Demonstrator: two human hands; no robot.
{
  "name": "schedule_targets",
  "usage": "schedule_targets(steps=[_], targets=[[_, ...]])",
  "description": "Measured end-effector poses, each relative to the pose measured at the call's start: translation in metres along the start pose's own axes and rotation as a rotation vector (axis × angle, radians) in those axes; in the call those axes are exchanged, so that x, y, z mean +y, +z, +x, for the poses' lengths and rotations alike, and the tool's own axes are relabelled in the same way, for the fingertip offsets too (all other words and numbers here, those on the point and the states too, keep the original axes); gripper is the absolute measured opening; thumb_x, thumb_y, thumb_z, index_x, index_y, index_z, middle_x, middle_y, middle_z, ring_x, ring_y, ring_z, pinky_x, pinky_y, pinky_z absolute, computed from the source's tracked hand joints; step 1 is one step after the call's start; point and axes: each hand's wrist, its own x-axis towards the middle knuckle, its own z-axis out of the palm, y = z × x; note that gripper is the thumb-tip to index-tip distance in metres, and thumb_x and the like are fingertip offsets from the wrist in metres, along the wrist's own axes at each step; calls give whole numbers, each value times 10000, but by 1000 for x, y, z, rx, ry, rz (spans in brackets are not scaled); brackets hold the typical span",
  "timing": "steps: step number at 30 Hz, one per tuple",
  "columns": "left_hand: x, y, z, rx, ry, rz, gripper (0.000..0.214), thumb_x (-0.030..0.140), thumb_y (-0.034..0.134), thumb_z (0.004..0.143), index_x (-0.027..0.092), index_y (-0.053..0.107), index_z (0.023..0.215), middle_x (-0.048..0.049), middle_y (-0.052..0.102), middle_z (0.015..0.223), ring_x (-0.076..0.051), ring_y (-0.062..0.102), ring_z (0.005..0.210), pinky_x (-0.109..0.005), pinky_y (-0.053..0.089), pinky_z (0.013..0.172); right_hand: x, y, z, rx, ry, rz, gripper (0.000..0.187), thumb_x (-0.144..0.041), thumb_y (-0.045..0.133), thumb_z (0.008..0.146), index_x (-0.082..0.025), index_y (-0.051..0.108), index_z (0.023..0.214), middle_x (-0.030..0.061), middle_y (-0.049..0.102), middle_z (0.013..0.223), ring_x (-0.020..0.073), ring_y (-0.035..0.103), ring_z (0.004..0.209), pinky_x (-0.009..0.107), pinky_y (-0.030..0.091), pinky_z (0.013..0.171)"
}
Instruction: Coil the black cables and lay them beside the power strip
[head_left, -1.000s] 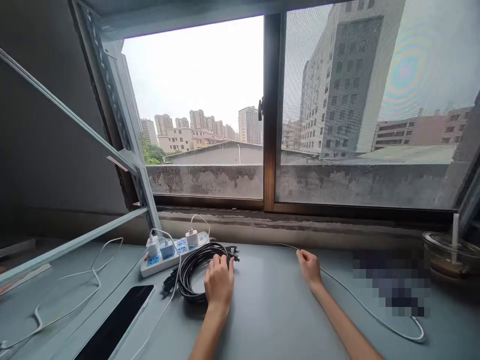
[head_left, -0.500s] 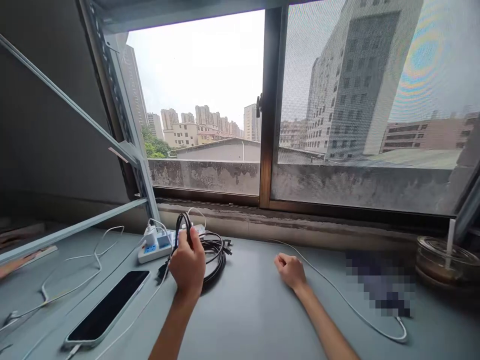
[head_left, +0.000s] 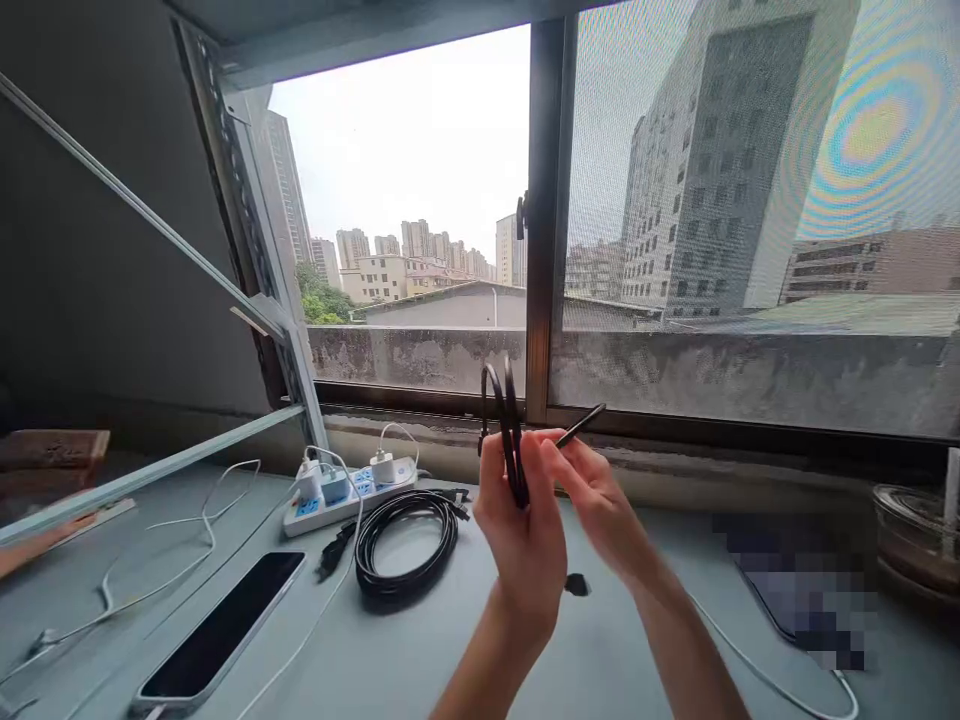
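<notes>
My left hand is closed round a looped black cable, raised above the desk in the middle of the view. Right beside it, my right hand pinches a stretch of the same cable, whose short length sticks up to the right. Below the hands a small black connector shows, partly hidden by my left hand; whether it belongs to the held cable I cannot tell. A second black cable, coiled with plugs at its ends, lies on the desk to the left of my hands.
A white power strip with chargers plugged in stands by the window wall. Left of centre lies a phone on a white cord. A blurred-out dark device and a lidded cup are at the right. Another person's hand shows far left.
My left hand has moved right with the looped cable, away from the coil on the desk. My right hand has lifted off the desk and now grips the cable too.
</notes>
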Motion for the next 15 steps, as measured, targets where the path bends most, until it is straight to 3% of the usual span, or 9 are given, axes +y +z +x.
schedule_targets(steps=[5,9,15], targets=[[-6,15,-1,85,-44,-191,396,532,452,883,216,349,669,78,309,520,-61,245,418,-191,252,386,-20,-3,-2,331,-65,86,301,-497,511,874,-198,548,866,-37,570,617,121,582,582,285,517,631],[-6,17,15,139,-101,-266,426,536,486,863,212,317,645,78,284,541,-48,200,411,-178,220,354,-32,-14,-4,562,-198,149,273,-482,502,886,-213,546,901,-100,378,462,71,365,388,217,413,445],[-24,-5,52,210,-96,-248,416,498,538,837,202,332,629,92,271,513,-26,173,383,-160,160,331,-56,-47,-18,547,-119,256,234,-427,507,887,-240,646,901,-95,223,438,61,106,370,187,140,330]])
